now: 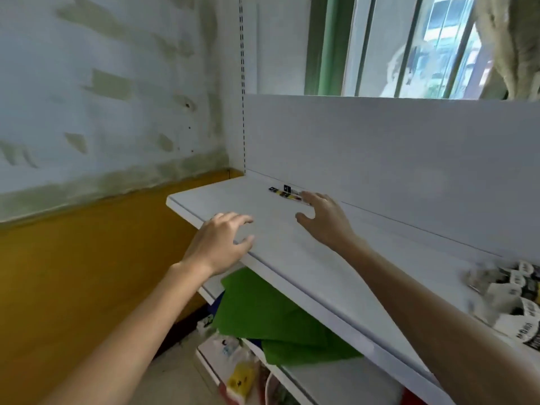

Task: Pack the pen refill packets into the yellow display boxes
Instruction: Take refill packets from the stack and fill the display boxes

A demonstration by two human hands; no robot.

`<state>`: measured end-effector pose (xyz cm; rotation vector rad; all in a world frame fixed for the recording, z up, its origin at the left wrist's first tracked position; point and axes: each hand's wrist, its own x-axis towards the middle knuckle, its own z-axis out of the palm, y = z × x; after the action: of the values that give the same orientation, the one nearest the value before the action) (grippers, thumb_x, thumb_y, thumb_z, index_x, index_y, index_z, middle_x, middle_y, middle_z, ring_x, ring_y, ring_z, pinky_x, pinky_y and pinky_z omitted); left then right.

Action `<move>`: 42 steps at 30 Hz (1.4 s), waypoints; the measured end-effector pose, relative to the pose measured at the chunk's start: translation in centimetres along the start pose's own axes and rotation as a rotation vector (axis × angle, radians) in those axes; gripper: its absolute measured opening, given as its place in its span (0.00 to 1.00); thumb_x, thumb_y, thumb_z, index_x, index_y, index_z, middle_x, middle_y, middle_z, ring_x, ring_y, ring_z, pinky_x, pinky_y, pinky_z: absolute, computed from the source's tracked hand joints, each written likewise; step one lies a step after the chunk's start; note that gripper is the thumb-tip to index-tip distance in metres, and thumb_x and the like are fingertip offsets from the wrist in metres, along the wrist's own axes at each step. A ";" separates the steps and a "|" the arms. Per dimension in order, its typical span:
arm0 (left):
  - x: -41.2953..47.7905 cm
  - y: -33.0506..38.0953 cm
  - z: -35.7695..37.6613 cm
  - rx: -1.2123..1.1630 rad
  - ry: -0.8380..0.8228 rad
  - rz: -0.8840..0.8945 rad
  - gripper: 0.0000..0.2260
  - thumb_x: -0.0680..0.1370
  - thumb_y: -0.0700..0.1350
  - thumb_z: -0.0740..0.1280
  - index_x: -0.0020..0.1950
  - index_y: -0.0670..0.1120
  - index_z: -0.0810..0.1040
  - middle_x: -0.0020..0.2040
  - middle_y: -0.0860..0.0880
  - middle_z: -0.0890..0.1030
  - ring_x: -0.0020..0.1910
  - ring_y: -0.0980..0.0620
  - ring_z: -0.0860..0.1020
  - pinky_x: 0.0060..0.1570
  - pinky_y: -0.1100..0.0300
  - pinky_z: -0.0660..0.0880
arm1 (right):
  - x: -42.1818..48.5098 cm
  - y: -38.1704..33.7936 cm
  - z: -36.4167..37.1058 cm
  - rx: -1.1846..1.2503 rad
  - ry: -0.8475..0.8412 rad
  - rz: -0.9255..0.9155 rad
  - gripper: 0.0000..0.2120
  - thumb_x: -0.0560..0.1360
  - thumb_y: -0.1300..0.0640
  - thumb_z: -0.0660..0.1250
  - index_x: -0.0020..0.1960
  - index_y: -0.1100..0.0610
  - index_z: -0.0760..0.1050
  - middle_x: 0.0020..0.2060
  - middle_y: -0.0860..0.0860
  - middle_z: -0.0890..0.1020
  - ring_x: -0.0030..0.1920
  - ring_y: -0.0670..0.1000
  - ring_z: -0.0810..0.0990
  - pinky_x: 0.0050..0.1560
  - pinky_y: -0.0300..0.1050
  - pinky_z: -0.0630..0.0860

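One pen refill packet [285, 193] is lying just past the fingertips of the right hand [324, 220], at the back of the white shelf [292, 264]. That hand is hovering with fingers spread and thumb wide, holding nothing (whether it is touching the packet, I cannot tell). The left hand [222, 241] is hanging loosely spread over the shelf's front edge, also empty. Picking up is seemingly the step in hand; next, the fingers are needing to pinch the packet's near end. More packets [514, 299] are lying well off to the right hand's right; no yellow display box is showing.
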<state>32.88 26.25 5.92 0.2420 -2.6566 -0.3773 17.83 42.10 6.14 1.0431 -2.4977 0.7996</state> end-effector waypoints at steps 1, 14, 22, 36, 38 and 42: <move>0.2 -1.6 -0.4 0.009 -0.002 -0.007 0.18 0.78 0.52 0.61 0.68 0.51 0.69 0.68 0.52 0.71 0.67 0.52 0.67 0.63 0.57 0.65 | 0.8 -0.8 1.3 0.005 -0.006 0.006 0.24 0.76 0.53 0.64 0.71 0.55 0.65 0.67 0.53 0.72 0.67 0.53 0.67 0.63 0.48 0.66; 6.4 -14.3 1.5 -0.039 -0.067 0.023 0.19 0.78 0.52 0.62 0.68 0.51 0.69 0.68 0.51 0.71 0.67 0.52 0.67 0.64 0.57 0.65 | 9.1 -2.4 11.0 -0.011 -0.041 0.160 0.24 0.76 0.52 0.64 0.71 0.55 0.65 0.66 0.53 0.72 0.66 0.53 0.69 0.63 0.47 0.67; 16.6 -16.5 7.6 -0.071 -0.149 0.130 0.19 0.79 0.53 0.60 0.70 0.52 0.67 0.70 0.52 0.69 0.67 0.52 0.66 0.64 0.60 0.63 | 16.1 4.7 14.3 -0.085 -0.007 0.228 0.21 0.75 0.56 0.64 0.67 0.56 0.70 0.63 0.54 0.75 0.64 0.55 0.71 0.61 0.47 0.67; 29.0 -20.9 16.3 -0.264 -0.347 0.240 0.16 0.79 0.51 0.60 0.66 0.52 0.70 0.66 0.54 0.71 0.64 0.54 0.67 0.63 0.61 0.64 | 20.2 12.4 18.6 -0.606 -0.140 0.320 0.16 0.78 0.62 0.55 0.62 0.56 0.73 0.56 0.54 0.76 0.58 0.55 0.72 0.51 0.47 0.70; 30.0 -21.1 17.0 -0.299 -0.381 0.249 0.15 0.79 0.51 0.61 0.65 0.51 0.72 0.65 0.52 0.72 0.64 0.53 0.68 0.63 0.61 0.64 | 20.9 11.9 19.0 -0.546 -0.107 0.368 0.13 0.78 0.63 0.55 0.59 0.58 0.74 0.54 0.55 0.77 0.57 0.56 0.73 0.50 0.47 0.70; 32.1 -20.9 17.1 -0.540 -0.362 0.205 0.14 0.78 0.52 0.61 0.60 0.47 0.76 0.59 0.52 0.76 0.60 0.54 0.72 0.58 0.64 0.66 | 23.2 8.4 19.9 0.047 0.199 0.502 0.09 0.76 0.68 0.60 0.48 0.63 0.78 0.40 0.55 0.80 0.40 0.52 0.76 0.37 0.31 0.66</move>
<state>-1.00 2.93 -2.29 -0.2908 -2.7541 -1.1297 -5.61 22.20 -1.54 0.3178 -2.5988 1.0426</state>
